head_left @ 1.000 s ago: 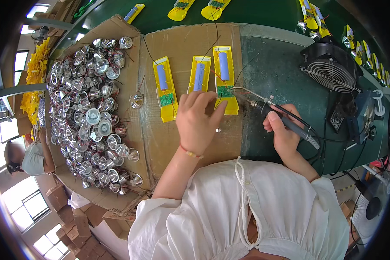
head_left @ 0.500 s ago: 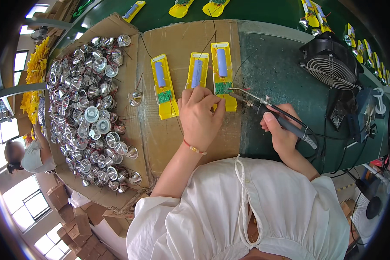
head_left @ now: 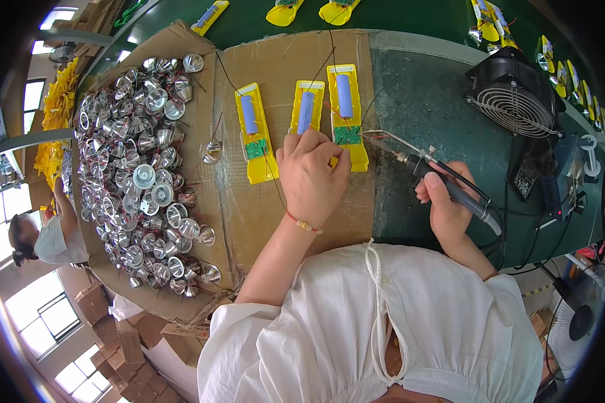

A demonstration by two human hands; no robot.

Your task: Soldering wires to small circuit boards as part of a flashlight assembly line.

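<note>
My right hand (head_left: 448,205) grips a soldering iron (head_left: 454,191) with a thin metal feed tube along it; its front end is beside the green circuit board (head_left: 347,136) of the right yellow housing (head_left: 358,158). A blue battery cell (head_left: 344,96) lies in that housing. My left hand (head_left: 314,173) is closed over the lower half of the middle yellow housing (head_left: 314,87), fingers bent and pressed together; whatever they pinch is hidden. Another blue cell (head_left: 306,111) shows above its knuckles. To its left lies a third yellow housing (head_left: 262,173) with a cell, board and dark wires.
At left, a cardboard box (head_left: 188,305) holds a heap of silver reflector cups (head_left: 131,127); one loose reflector (head_left: 211,152) lies beside it. A black fan (head_left: 514,94) and a blue soldering station (head_left: 559,178) stand right. More yellow housings (head_left: 336,12) line the far side. A person (head_left: 50,238) works at far left.
My right hand and the soldering iron have shifted slightly to the right, drawing back a little from the right board. The left hand stays nearly in place over the middle housing.
</note>
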